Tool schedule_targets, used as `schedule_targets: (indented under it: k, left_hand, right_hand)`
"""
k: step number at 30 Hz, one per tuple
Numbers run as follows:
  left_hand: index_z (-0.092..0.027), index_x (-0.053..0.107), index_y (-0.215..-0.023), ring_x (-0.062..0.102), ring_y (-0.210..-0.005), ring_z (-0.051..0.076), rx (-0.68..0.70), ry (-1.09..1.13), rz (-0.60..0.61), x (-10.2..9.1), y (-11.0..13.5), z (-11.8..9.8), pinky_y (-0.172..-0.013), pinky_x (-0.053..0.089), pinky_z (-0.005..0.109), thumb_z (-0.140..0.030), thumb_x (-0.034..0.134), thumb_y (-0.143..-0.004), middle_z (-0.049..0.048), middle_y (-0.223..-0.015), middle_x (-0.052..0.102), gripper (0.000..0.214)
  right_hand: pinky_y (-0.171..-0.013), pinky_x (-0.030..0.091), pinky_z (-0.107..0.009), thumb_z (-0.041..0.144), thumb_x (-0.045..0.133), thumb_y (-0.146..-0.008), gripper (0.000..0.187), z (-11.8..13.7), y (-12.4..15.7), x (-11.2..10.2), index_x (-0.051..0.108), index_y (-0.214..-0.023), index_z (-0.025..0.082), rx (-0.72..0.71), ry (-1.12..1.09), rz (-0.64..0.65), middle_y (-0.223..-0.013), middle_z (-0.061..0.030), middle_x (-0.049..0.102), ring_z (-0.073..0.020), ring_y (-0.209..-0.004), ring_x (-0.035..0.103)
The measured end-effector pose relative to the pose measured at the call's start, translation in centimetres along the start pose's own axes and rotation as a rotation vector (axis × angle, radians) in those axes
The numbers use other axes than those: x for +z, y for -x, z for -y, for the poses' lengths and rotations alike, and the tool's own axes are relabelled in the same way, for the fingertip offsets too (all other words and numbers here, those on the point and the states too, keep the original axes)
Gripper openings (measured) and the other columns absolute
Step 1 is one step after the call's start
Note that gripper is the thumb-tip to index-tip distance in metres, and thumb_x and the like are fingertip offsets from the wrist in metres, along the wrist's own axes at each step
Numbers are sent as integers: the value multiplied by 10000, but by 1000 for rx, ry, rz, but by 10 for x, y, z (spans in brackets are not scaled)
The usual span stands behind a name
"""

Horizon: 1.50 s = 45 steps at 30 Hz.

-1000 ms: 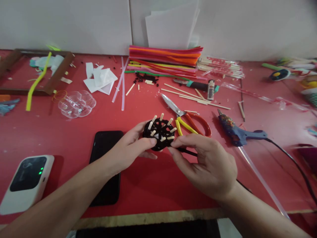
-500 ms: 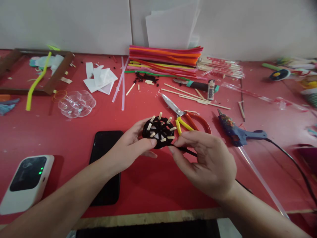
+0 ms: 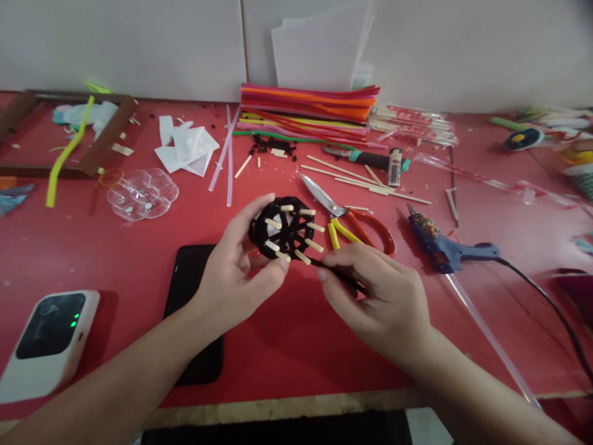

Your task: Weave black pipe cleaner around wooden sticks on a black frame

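Note:
A round black piece wound from pipe cleaner (image 3: 288,232), with several short wooden pegs sticking up around its rim, is held above the red table. My left hand (image 3: 238,266) is closed on its left side, fingers behind and thumb at the lower edge. Its face tilts toward the right. From its lower edge runs a loose black pipe cleaner end (image 3: 340,276). My right hand (image 3: 380,296) pinches that strand between thumb and forefinger. Just behind the right hand lie orange-and-yellow-handled scissors (image 3: 338,213).
A blue glue gun (image 3: 435,244) with a long clear stick lies right. A black phone (image 3: 199,364) and a white device (image 3: 50,340) are at left. Bundled coloured pipe cleaners (image 3: 306,105), wooden sticks (image 3: 365,183) and a clear flower-shaped tray (image 3: 143,193) lie farther back.
The black piece has shifted a little left and tilted, its pegs now leaning to the right. More of the strand shows between it and my right hand.

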<state>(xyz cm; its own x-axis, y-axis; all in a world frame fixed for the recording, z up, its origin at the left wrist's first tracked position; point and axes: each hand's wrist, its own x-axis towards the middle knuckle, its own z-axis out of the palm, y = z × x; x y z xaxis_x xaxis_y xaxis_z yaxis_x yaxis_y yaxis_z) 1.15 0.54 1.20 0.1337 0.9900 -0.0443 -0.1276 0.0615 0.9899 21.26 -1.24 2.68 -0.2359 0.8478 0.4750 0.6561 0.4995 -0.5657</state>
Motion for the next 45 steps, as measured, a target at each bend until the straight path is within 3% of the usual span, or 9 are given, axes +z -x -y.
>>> schedule_targets:
  k: [6,16,20,24,30,33,37,42,45]
  left_hand:
    - [-304,510,-1448,698,-1145,237,41,1,-11,0,0,-3,-904,624,307,-205,787,-837,58,-1394,646,679]
    - [-285,514,-1415,700,-1153,238,-55,106,141,-4,-4,5,-783,643,276,-241,761,-882,67,-1439,632,589]
    - [-313,552,-1388,643,-1311,253,34,129,182,-5,-4,10,-979,626,335,-240,785,-890,37,-1472,627,555]
    - [-352,562,-1387,624,-1363,243,24,175,230,-5,-5,10,-1133,558,410,-240,788,-906,9,-1513,607,543]
    - [-327,584,-1370,619,-1364,241,45,165,189,-4,-6,10,-1150,549,417,-212,814,-874,12,-1461,640,559]
    - [-298,595,-1329,727,-1142,188,-1,169,111,-4,-8,12,-968,646,322,-178,854,-817,12,-1321,703,587]
    - [-237,639,-1173,749,-929,145,-70,152,-105,-7,-14,12,-734,669,223,-251,882,-798,5,-1116,733,447]
    - [-224,623,-1173,751,-967,181,-18,105,-162,-9,-17,13,-681,669,237,-333,909,-767,31,-1150,725,508]
    - [-206,612,-1195,734,-996,189,3,70,-163,-7,-16,14,-726,664,263,-318,934,-727,57,-1210,703,579]
  right_hand:
    - [-493,490,-233,142,643,-939,109,2,-2,-2,661,-934,249,-13,-16,-18,-753,18,724,-101,-540,605]
    - [-537,497,-210,190,699,-939,53,2,1,-4,676,-902,218,6,-13,-32,-744,13,730,-90,-572,624]
    - [-575,506,-207,189,695,-944,54,3,1,-4,684,-894,207,-3,-18,-31,-746,6,732,-91,-607,643]
    - [-541,482,-210,180,692,-941,62,5,0,-4,685,-888,213,-13,-16,-32,-738,12,727,-86,-585,623]
    - [-519,471,-237,182,676,-948,61,6,0,-5,673,-917,235,2,-26,-26,-744,15,720,-97,-578,605]
    - [-540,487,-246,170,638,-954,82,6,-1,-9,656,-918,242,14,-45,-24,-725,19,692,-102,-577,597]
    - [-543,491,-252,128,570,-907,140,-2,-3,-10,602,-827,238,20,-31,40,-680,25,633,-115,-578,590]
    - [-760,594,-380,158,581,-921,136,-19,-5,3,699,-869,200,-42,209,286,-872,-63,727,-228,-825,705]
    - [-856,610,-399,224,587,-974,158,-18,-9,-14,738,-1017,199,-49,234,242,-1041,-105,763,-255,-966,737]
